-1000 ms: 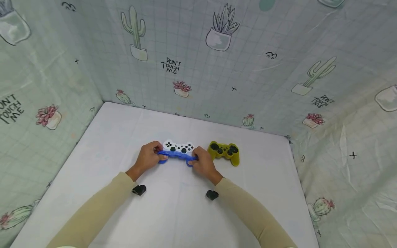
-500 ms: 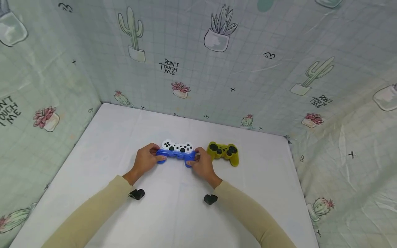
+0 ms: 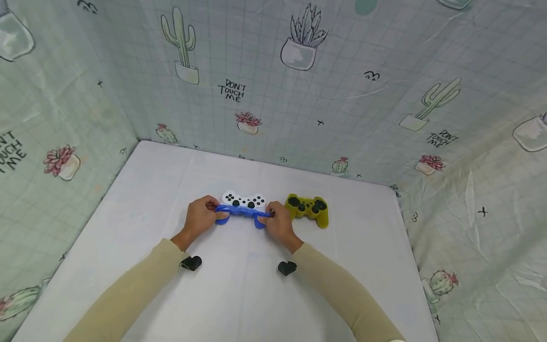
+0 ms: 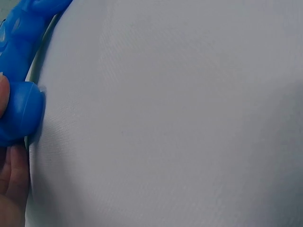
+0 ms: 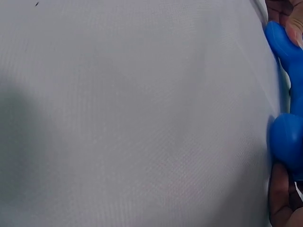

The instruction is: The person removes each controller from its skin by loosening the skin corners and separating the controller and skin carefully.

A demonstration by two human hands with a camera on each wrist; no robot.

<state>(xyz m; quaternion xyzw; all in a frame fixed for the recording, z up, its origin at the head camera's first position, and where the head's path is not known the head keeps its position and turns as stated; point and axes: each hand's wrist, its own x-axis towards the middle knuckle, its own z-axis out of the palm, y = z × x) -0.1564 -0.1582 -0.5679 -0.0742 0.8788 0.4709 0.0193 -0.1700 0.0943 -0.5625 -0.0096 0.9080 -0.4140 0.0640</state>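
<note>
Blue controller cover (image 3: 240,210): held between both hands near the middle of the table (image 3: 231,299); whether the tabletop is touched by its underside cannot be told.
White game controller (image 3: 243,198): seen face up, its lower part wrapped by the blue controller cover; its upper face, with black buttons, is exposed, and two black thumbsticks are seen along the cover's upper edge.
Left hand (image 3: 200,219): the cover's left end is pinched, thumb laid over the near side and fingers bent behind; in the left wrist view a rounded blue grip is held.
Right hand (image 3: 279,221): the cover's right end is pinched by thumb and fingers; some fingertips are hidden, so their exact placing cannot be told.
Yellow-green game controller (image 3: 306,210): laid face up on the table, just beside the right hand, its left grip partly hidden.
Arms: clothed in beige, the left sleeve (image 3: 128,292) and right sleeve (image 3: 346,292); a black device is seen at the left wrist (image 3: 192,262) and another at the right (image 3: 287,268).
Backdrop (image 3: 248,42): printed with potted cacti and "DON'T TOUCH ME".
</note>
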